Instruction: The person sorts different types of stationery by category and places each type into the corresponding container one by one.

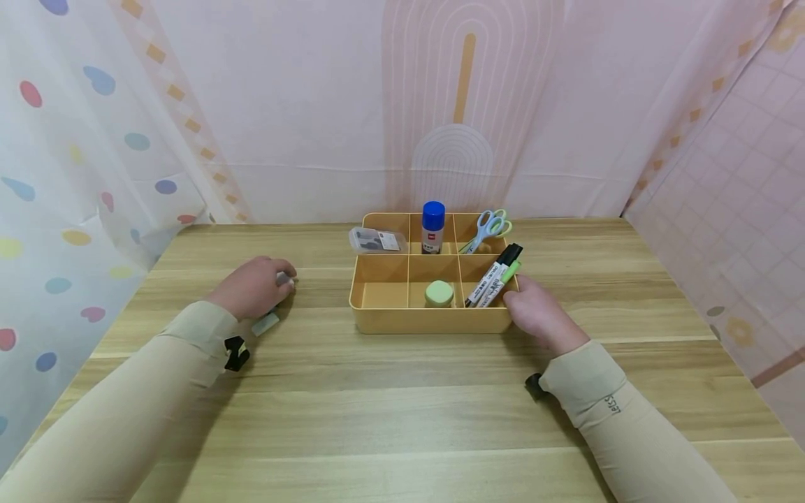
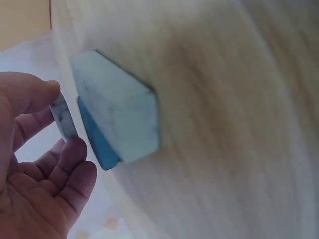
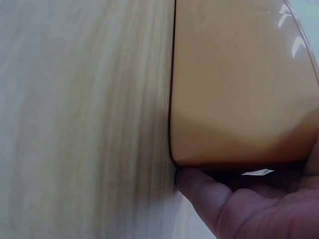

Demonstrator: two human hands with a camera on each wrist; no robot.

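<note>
My left hand is over the left part of the table and pinches a small grey-white marbled piece between thumb and fingers. Close to it on the table lies a pale marbled block with a blue piece along one side. A tan divided desk organizer stands at the middle. My right hand grips its right end, a fingertip at the lower corner of the wall. Some of the right fingers are hidden behind the organizer.
The organizer holds a clear small case, a blue-capped glue stick, scissors, markers and a round pale-green container. Patterned curtains rise behind the table and at both sides.
</note>
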